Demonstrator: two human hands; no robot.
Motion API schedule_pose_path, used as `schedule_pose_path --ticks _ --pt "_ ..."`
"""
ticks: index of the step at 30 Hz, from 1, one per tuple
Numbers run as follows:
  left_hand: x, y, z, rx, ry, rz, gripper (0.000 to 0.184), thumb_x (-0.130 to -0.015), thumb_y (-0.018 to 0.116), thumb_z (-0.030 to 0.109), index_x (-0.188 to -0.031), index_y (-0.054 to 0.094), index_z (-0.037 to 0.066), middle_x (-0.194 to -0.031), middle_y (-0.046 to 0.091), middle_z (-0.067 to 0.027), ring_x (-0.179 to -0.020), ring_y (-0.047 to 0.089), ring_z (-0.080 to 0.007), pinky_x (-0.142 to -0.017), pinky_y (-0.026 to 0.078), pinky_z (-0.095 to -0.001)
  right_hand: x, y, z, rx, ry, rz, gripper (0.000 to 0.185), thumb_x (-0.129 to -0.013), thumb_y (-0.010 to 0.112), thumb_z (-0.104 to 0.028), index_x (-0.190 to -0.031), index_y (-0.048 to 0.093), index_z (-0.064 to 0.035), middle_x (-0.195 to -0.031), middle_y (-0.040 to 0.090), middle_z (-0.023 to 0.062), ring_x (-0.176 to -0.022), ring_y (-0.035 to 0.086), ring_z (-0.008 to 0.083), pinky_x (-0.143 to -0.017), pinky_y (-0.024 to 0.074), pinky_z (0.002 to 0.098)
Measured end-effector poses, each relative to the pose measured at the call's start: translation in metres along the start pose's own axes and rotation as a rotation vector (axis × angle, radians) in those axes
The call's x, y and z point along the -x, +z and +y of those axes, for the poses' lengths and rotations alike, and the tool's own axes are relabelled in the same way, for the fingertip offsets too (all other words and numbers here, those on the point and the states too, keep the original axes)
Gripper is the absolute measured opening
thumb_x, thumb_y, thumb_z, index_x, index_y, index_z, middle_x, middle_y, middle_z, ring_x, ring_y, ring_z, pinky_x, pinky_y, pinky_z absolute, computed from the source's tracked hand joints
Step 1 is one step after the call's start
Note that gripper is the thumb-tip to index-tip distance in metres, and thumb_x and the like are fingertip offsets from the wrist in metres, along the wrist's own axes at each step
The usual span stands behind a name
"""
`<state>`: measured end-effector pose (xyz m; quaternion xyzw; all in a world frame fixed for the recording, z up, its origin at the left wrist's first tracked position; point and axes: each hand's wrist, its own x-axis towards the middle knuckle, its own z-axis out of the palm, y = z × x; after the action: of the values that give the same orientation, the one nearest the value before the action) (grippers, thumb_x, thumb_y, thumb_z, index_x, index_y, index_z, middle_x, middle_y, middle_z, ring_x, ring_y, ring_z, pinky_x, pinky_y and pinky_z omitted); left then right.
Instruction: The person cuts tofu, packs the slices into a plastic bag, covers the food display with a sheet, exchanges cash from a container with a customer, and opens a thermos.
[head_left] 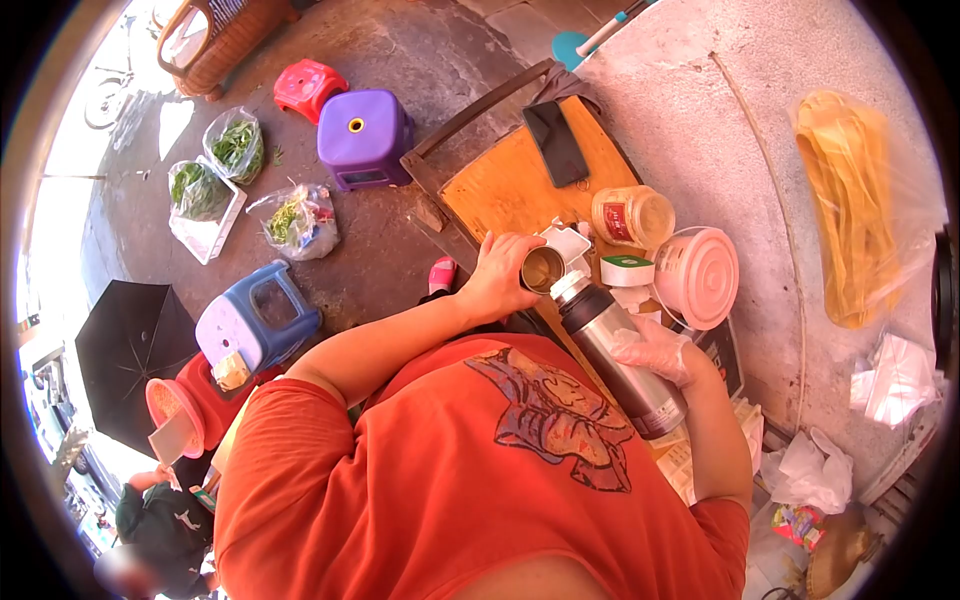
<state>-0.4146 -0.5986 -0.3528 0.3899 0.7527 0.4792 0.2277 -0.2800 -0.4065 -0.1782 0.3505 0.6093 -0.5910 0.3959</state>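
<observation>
My left hand is closed around a metal cup, whose open mouth faces me. My right hand, in a thin clear plastic glove, grips a steel thermos by its body. The thermos is tilted, its white top close to the cup's rim. I cannot tell whether liquid is flowing. Behind the cup, on a wooden chair seat, lies a crumpled white wrapper. A jar with a red label, a small green-and-white box and a pink lidded bucket stand beside the thermos.
A black phone lies on the chair's far part. Purple, red and blue stools stand left, near bags of greens. A black umbrella and another person are lower left. A yellow bag lies right.
</observation>
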Motion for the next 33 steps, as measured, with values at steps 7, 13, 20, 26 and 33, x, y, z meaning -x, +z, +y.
schedule_pose_path --ticks 7,13,20,26,33 --pt "0.000 -0.002 0.001 0.010 -0.018 -0.029 0.074 -0.059 0.081 0.022 -0.123 0.045 0.011 -0.115 0.052 -0.0105 -0.116 0.046 -0.0313 -0.106 0.022 -0.0562 0.003 0.004 -0.004 -0.012 -0.001 0.007 0.099 -0.061 0.074 -0.049 -0.138 0.035 -0.0021 -0.122 0.053 0.0149 -0.107 0.053 0.0228 -0.091 0.0419 0.0336" --pt "0.002 0.001 -0.004 0.035 -0.002 -0.006 0.070 -0.059 0.080 0.021 -0.120 0.048 0.011 -0.112 0.054 -0.0103 -0.115 0.048 -0.0311 -0.106 0.023 -0.0545 0.001 0.010 -0.004 -0.052 -0.033 -0.011 0.088 -0.063 0.073 -0.047 -0.132 0.043 -0.0010 -0.114 0.058 0.0129 -0.099 0.057 0.0193 -0.086 0.0446 0.0305" --pt "0.007 -0.002 -0.006 0.007 0.003 0.020 0.068 -0.059 0.080 0.021 -0.119 0.049 0.011 -0.113 0.055 -0.0101 -0.114 0.049 -0.0300 -0.105 0.024 -0.0532 -0.001 0.013 -0.004 -0.024 -0.010 -0.013 0.083 -0.066 0.072 -0.046 -0.130 0.045 -0.0011 -0.112 0.059 0.0123 -0.096 0.058 0.0184 -0.083 0.0457 0.0294" --pt "0.010 -0.004 -0.009 0.010 0.012 -0.018 0.072 -0.059 0.079 0.022 -0.121 0.045 0.012 -0.116 0.051 -0.0102 -0.117 0.045 -0.0313 -0.105 0.021 -0.0583 -0.009 0.011 0.004 -0.017 -0.052 -0.036 0.084 -0.066 0.072 -0.047 -0.132 0.044 -0.0022 -0.112 0.059 0.0120 -0.098 0.057 0.0184 -0.084 0.0450 0.0302" --pt "0.012 -0.008 -0.005 -0.021 0.033 -0.022 0.069 -0.060 0.079 0.023 -0.120 0.046 0.012 -0.116 0.052 -0.0094 -0.117 0.045 -0.0310 -0.105 0.020 -0.0594 -0.011 0.011 0.008 -0.064 -0.032 -0.028 0.084 -0.066 0.072 -0.048 -0.132 0.044 -0.0031 -0.112 0.058 0.0123 -0.098 0.057 0.0187 -0.084 0.0452 0.0298"
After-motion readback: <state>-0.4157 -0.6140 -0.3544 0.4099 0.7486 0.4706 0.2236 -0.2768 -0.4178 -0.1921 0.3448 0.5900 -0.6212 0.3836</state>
